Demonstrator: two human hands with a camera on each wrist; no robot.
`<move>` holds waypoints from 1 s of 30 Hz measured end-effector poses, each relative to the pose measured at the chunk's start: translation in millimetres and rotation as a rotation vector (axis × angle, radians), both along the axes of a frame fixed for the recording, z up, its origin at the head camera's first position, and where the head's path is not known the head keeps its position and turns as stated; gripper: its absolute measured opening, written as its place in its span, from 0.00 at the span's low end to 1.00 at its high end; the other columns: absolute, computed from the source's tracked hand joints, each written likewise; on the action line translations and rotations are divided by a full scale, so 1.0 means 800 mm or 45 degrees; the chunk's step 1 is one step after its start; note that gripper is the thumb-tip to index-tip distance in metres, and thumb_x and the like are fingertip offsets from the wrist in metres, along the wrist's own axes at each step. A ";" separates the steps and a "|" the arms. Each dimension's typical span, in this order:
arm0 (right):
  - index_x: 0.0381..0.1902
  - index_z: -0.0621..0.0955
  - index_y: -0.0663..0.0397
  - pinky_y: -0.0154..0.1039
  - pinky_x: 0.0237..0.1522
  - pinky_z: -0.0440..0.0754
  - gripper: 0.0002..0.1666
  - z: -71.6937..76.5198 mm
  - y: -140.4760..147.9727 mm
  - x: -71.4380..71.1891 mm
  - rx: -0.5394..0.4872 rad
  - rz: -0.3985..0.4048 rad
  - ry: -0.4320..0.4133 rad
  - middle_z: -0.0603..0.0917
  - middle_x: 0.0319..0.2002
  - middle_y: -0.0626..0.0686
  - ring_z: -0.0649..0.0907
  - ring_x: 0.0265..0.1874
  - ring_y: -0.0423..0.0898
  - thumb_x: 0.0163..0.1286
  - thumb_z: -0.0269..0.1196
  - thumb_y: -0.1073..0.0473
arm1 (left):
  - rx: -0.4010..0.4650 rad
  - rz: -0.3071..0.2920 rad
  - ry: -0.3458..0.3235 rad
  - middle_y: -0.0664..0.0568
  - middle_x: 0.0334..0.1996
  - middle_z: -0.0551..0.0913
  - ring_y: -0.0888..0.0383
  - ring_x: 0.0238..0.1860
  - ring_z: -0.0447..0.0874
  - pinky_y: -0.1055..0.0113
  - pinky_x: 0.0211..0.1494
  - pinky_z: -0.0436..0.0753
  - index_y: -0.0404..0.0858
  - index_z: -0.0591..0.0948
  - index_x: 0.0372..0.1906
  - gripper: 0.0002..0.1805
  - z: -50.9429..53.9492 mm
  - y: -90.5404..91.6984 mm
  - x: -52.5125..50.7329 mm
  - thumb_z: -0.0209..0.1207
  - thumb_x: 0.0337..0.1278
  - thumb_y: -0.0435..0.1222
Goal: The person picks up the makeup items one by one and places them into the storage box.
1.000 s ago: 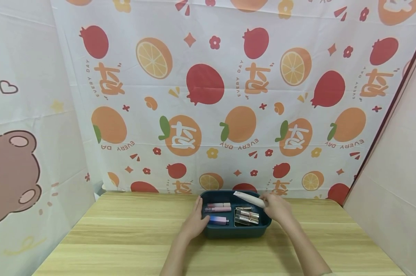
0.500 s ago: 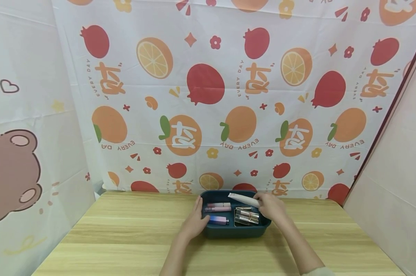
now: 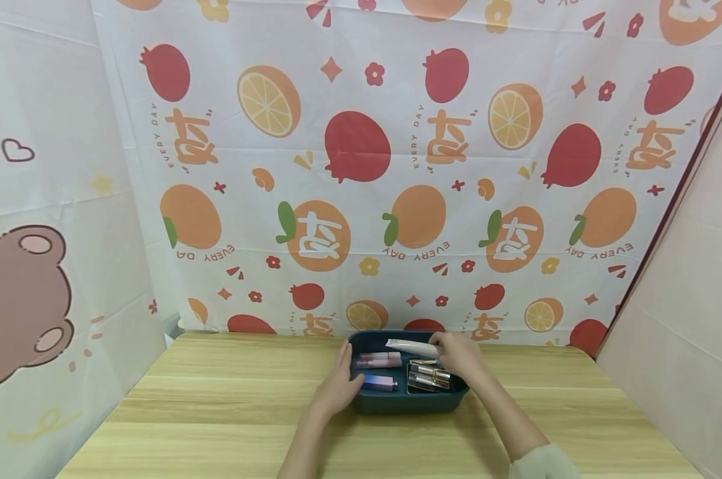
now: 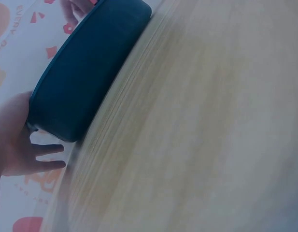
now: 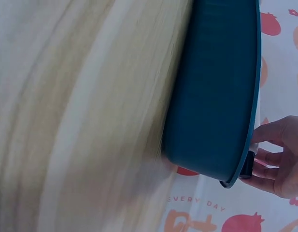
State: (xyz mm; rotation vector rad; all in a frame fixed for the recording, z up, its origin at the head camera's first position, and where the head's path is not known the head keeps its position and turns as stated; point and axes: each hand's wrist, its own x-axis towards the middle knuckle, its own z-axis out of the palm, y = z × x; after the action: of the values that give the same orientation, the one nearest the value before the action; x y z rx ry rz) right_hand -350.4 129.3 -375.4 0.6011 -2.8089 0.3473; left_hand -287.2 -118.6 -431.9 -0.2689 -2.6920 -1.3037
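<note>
A dark blue bin (image 3: 408, 402) stands on the wooden table. My right hand (image 3: 461, 356) grips a white squeeze tube (image 3: 413, 347) over the bin's back right part, its flat end pointing left. In the right wrist view, a black cap (image 5: 248, 164) shows by that hand's fingers. My left hand (image 3: 337, 389) rests at the bin's left end, thumb over the rim; the left wrist view shows straight, spread fingers (image 4: 49, 166) outside the wall. Inside lie lip gloss tubes (image 3: 381, 363), a blue-and-pink lipstick-like tube (image 3: 378, 382) and several shiny cosmetic tubes (image 3: 429, 374).
The wooden table (image 3: 229, 406) extends to both sides of the bin and in front of it. A fruit-patterned cloth (image 3: 361, 219) hangs right behind the bin. A bear-printed cloth (image 3: 19, 306) hangs on the left, and a pale panel (image 3: 684, 332) stands on the right.
My right hand has moved left with the white squeeze tube, lowering it slightly and bringing it closer to level. The left hand and the bin have stayed put.
</note>
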 end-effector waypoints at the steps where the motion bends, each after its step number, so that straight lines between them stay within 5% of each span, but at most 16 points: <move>1: 0.37 0.84 0.51 0.38 0.18 0.70 0.15 0.000 -0.002 -0.001 0.001 0.005 0.000 0.80 0.30 0.50 0.72 0.22 0.44 0.53 0.61 0.71 | -0.001 0.001 -0.002 0.38 0.70 0.44 0.39 0.66 0.50 0.42 0.61 0.56 0.27 0.49 0.69 0.37 0.000 0.000 0.000 0.50 0.61 0.36; 16: 0.35 0.84 0.49 0.33 0.12 0.62 0.15 0.001 -0.031 -0.023 0.058 0.030 -0.043 0.81 0.32 0.50 0.70 0.18 0.43 0.56 0.57 0.71 | 0.001 -0.002 -0.003 0.38 0.70 0.44 0.39 0.66 0.51 0.43 0.62 0.57 0.27 0.49 0.69 0.36 0.001 0.000 0.001 0.50 0.61 0.37; 30: 0.31 0.84 0.52 0.39 0.23 0.76 0.10 -0.004 -0.042 -0.029 0.077 0.077 -0.038 0.81 0.31 0.50 0.76 0.25 0.45 0.53 0.63 0.70 | -0.003 0.000 -0.014 0.39 0.70 0.44 0.39 0.66 0.50 0.42 0.61 0.57 0.28 0.49 0.69 0.37 -0.001 -0.001 0.000 0.50 0.62 0.37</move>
State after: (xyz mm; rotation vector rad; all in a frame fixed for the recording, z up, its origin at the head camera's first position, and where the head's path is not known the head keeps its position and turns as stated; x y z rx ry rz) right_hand -373.6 95.4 -378.9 0.7012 -2.8431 0.2861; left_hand -287.4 -119.5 -432.4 -0.2631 -2.7032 -1.3058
